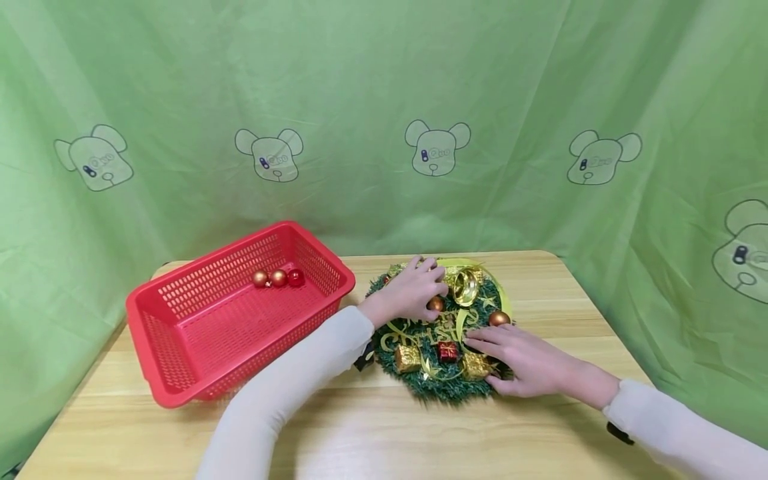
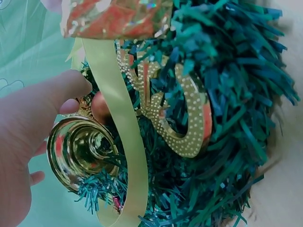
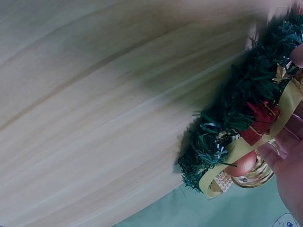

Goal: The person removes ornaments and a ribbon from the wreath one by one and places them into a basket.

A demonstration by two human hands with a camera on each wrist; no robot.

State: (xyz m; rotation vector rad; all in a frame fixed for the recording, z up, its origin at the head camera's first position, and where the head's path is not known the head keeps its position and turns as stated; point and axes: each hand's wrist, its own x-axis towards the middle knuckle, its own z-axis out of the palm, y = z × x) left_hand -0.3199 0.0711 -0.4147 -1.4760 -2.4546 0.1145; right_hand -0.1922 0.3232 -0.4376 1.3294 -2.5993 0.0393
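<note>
A green tinsel wreath (image 1: 441, 387) lies on the table, with gold lettering reading Christmas, a red gift box (image 1: 447, 351), gold gift boxes, ribbon and a gold bell (image 1: 465, 288). My left hand (image 1: 414, 290) reaches over the wreath's back left part, its thumb and bent finger on either side of a copper ball (image 1: 436, 305). In the left wrist view, ribbon (image 2: 125, 118) crosses in front of a ball. My right hand (image 1: 528, 363) rests on the wreath's right side with fingers extended, thumb beside a gold gift box (image 1: 476, 366). Another copper ball (image 1: 499, 319) sits just behind it.
A red perforated plastic basket (image 1: 240, 360) stands at the left of the wooden table (image 1: 360, 433). Inside it are two gold-copper balls (image 1: 270, 278) and a red ball (image 1: 296, 277). Green fabric (image 1: 360, 200) with bear-face prints hangs behind and at both sides.
</note>
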